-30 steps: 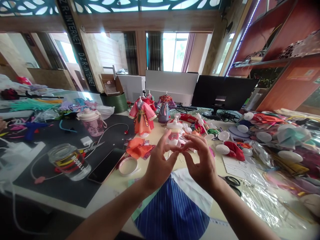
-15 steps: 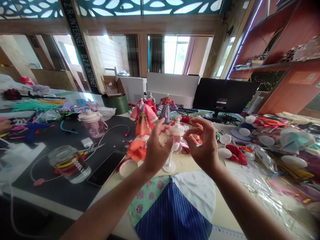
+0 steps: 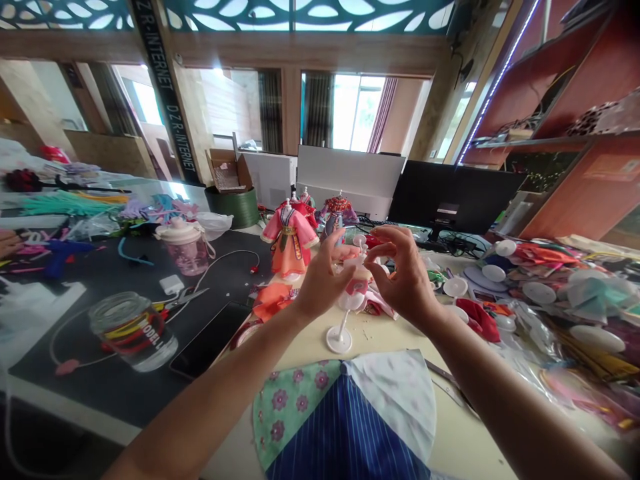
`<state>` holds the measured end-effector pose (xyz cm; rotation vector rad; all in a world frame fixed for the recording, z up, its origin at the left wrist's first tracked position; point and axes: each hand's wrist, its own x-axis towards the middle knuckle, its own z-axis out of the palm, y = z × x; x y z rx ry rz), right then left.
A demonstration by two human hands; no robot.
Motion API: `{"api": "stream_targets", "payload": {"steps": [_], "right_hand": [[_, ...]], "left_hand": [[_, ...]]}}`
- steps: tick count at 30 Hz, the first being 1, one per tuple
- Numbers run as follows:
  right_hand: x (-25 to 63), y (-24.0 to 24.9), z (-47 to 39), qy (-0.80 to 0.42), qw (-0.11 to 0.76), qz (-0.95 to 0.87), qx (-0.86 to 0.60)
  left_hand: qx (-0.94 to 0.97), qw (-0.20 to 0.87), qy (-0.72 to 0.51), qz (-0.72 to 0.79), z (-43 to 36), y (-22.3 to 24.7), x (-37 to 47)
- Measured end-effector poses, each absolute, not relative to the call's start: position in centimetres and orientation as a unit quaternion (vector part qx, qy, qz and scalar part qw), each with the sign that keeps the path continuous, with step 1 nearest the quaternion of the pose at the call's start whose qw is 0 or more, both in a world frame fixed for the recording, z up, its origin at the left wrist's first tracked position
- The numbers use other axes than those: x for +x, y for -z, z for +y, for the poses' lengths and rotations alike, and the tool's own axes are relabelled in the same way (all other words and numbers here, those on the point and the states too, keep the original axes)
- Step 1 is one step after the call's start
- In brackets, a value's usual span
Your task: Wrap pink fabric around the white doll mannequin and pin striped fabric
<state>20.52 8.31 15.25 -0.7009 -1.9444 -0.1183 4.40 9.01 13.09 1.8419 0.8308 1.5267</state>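
Note:
My left hand (image 3: 320, 279) and my right hand (image 3: 404, 275) meet in mid-air over the desk, both gripping a small doll figure (image 3: 356, 285) in a white and pink dress. The figure stands on a thin white stand (image 3: 339, 337) whose round base hangs just above the tabletop. Fingers of both hands pinch around the figure's upper part. Behind them stands a doll dress form in pink and orange robes (image 3: 289, 241), with another in dark red and purple (image 3: 336, 212) further back.
A patchwork cloth (image 3: 345, 417) lies at the near edge. Left on a black mat are a glass jar (image 3: 131, 331), a phone (image 3: 207, 340), a pink cup (image 3: 184, 245). White round stands and fabric scraps (image 3: 525, 287) crowd the right. A monitor (image 3: 453, 197) stands behind.
Both hands have risen and moved away from me with the figure. Its stand base, resting on the table half a second ago, now appears just above it. The view shifted slightly downward.

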Motion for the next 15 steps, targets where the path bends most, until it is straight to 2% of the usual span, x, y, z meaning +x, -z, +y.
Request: {"api": "stream_targets", "payload": {"steps": [15], "right_hand": [[20.36, -15.02, 8.89, 0.185, 0.495, -0.814, -0.242]], "left_hand": [[0.655, 0.344, -0.608, 0.290, 9.80, -12.25, 5.15]]}}
